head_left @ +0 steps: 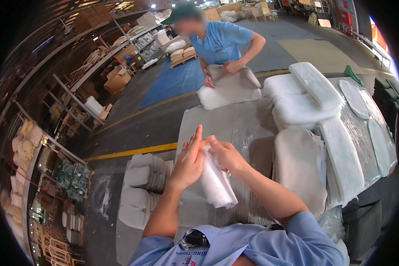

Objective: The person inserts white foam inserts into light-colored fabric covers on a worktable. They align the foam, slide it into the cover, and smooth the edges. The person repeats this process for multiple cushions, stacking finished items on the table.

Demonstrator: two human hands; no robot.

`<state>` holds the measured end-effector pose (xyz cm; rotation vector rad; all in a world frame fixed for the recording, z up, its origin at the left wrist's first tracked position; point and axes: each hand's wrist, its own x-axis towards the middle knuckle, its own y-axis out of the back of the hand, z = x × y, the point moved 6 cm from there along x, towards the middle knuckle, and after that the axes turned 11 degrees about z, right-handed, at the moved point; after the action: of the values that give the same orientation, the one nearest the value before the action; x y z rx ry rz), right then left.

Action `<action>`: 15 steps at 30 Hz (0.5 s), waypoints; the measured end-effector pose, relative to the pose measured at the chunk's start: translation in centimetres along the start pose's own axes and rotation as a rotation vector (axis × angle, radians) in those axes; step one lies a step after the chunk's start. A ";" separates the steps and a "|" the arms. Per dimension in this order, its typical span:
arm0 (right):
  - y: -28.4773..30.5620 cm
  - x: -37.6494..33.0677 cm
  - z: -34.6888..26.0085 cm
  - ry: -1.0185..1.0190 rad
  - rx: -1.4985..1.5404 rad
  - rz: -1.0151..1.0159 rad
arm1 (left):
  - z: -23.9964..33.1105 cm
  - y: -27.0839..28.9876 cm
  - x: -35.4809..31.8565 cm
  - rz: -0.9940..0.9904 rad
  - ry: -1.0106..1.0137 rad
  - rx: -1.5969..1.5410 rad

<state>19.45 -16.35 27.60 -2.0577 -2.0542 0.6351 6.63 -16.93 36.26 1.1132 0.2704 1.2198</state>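
Note:
In front of my chest, above the table (252, 213), is a rolled or folded piece of white soft padding (218, 188). My right hand (226, 156) is closed on its upper end, the thumb pointing up. Flat against the padding's left side lies my left hand (191, 162), its fingers stretched out and pointing away from me. To the left of my hands are stacks of grey cushion pads (139, 170). On the right sits a stack of larger grey pads (296, 164), with long white padding pieces (341, 155) beside it.
Across the table a person in a blue shirt (221, 42) handles a grey cover (230, 77) over a white pad (217, 97). Thick white padding (303, 99) is piled at the far right. Shelving (71, 95) runs along the left; a yellow floor line (128, 151) meets the table.

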 end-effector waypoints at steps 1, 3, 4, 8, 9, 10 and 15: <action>-0.6 0.3 -0.4 0.034 -0.049 -0.009 | 0.0 -0.2 0.2 -0.012 -0.005 -0.016; -1.3 0.6 -1.0 0.100 -0.109 -0.002 | 0.0 -0.5 0.5 -0.036 -0.011 -0.048; -1.6 0.6 -0.8 0.128 -0.118 0.010 | -0.4 -0.4 0.5 -0.019 -0.006 -0.082; -1.6 1.1 0.2 0.352 -0.358 0.122 | -1.5 -0.1 0.5 0.036 -0.028 -0.150; -1.4 1.2 1.1 0.312 -0.300 0.128 | -1.7 0.0 0.6 0.046 -0.046 -0.151; -1.4 1.3 1.8 0.269 -0.240 0.133 | -1.7 -0.1 0.7 0.024 -0.038 -0.165; -0.9 2.0 5.6 0.097 -0.069 0.177 | -2.1 0.2 0.9 -0.051 -0.006 -0.159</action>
<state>16.28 -15.32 22.56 -2.2800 -1.8821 0.4858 5.43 -15.05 35.73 0.9670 0.1926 1.1721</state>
